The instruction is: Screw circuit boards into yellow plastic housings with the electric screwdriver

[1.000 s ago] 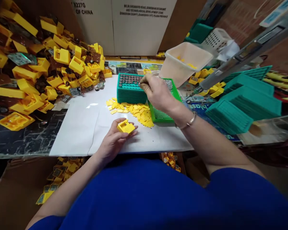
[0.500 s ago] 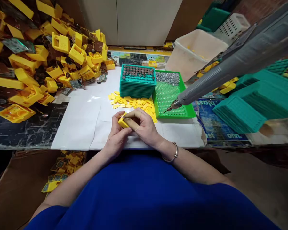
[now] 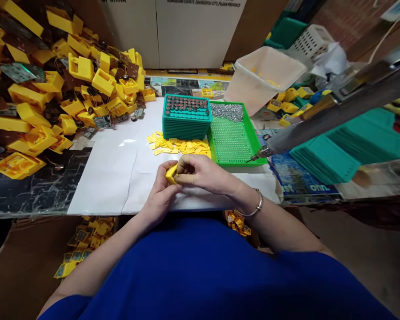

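Observation:
My left hand is closed around a small yellow plastic case, tilted above the white paper. My right hand, with covers on its fingertips, pinches at the case's open side. Whatever sits between those fingertips is hidden. Just beyond both hands lie loose flat yellow plastic pieces. Behind them stands a stack of teal trays, the top one carrying rows of small dark round parts.
A green basket holds many small screws. A grey power screwdriver reaches in from the right over it. Yellow cases with wires and circuit boards are heaped left. A whitish bin and more teal trays stand right.
My right hand has turned, its fingers now deeper at the case's side; the small metallic part seen at its fingertips is hidden. The case is tilted more upright. The screwdriver has shifted right.

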A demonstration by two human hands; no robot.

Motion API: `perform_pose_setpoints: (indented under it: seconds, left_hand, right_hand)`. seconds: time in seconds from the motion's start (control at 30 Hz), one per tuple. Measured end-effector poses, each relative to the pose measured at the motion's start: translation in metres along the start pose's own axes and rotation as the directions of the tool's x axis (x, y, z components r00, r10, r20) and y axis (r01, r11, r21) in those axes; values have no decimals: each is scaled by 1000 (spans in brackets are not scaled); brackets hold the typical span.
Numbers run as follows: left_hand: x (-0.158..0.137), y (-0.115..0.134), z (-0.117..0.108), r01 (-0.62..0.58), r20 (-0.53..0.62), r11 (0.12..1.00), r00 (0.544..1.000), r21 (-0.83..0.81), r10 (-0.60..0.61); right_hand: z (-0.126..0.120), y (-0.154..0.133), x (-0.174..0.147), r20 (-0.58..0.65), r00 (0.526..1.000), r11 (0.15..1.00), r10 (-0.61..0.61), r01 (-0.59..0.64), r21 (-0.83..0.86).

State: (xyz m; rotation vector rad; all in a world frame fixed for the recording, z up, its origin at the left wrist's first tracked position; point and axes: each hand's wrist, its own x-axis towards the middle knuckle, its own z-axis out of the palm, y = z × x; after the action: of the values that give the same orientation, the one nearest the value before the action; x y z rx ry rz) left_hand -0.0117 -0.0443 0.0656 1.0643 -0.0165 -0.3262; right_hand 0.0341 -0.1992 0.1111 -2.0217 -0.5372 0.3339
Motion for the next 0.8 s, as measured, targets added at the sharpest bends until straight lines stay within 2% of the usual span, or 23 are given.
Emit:
perform_pose_setpoints:
  seconds: [0.07,0.13,0.2,0.23,0.33,0.43,0.5,0.57,0.6,0.67,0.73,0.8]
  left_hand:
    - [1,5,3,49,-51,995,997,-92,-54]
    - [3,11,6,101,-90,983,989,-153,-116]
    - [3,15,8,145,-100,977,982,-157,-162]
    - [3,16,9,162,-99,976,979,-146,-177]
    - [3,17,10,163,-106,978,978,-132,-177]
    - [2,15,9,133,-107,983,983,-130,-147]
    - [2,15,9,99,-110,986,987,-138,-115]
    - [1,14,9,66,-119,987,989,-148,-84]
    - [1,14,10,53,-121,987,990,-152,-72]
    - [1,13,10,23,-118,988,992,-150,-41]
    - [1,11,9,-8,-99,992,995,-127,-4]
    - [1,9,7,-34,-79,996,996,-81,27]
  right_hand:
    - [-14,-1,4,-101,992,995,-71,64,-73]
    - [-35,0,12,-310,934,963,-179,102,-249]
    - [-58,6,25,-461,846,883,-268,24,-468]
    - [-70,10,33,-479,833,835,-276,-39,-549]
    - [-96,22,58,-448,872,716,-198,-183,-674]
    - [-106,25,71,-418,902,670,-106,-246,-701]
    - [-102,18,68,-427,896,715,-124,-218,-665]
    - [-88,6,54,-411,899,832,-155,-105,-544]
    - [-78,-1,45,-374,915,898,-152,-30,-439]
    - [-54,-12,27,-208,972,983,-111,77,-164]
    - [-31,-16,12,-66,992,994,-107,106,-27]
    - [-13,-15,4,-11,993,992,-120,120,-46]
